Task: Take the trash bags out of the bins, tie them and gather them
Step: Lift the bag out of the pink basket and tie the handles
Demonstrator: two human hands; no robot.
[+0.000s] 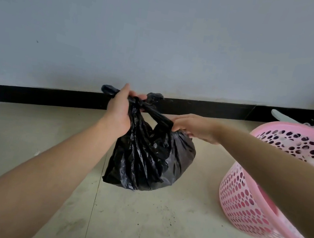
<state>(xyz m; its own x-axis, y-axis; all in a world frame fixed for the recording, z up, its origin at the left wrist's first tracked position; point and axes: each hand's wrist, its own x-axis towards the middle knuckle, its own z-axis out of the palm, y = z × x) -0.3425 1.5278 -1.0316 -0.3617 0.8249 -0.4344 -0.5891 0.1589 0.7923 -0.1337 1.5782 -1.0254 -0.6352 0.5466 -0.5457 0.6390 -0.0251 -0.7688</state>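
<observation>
Both hands hold the bag (pixel 150 158), which hangs just left of the bin (pixel 241 202). My left hand (pixel 119 111) has its fingers clamped round the knot (pixel 138 102); my right hand (pixel 193 127) pinches a taut ear (pixel 160 117). The film looks thin, slippery and soft, and the load light, so I'd carry it by the knotted neck.

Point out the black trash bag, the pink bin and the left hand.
black trash bag (pixel 152 159): head view, bulging body.
pink bin (pixel 242 196): head view, perforated side wall.
left hand (pixel 119 113): head view, back of hand.
</observation>
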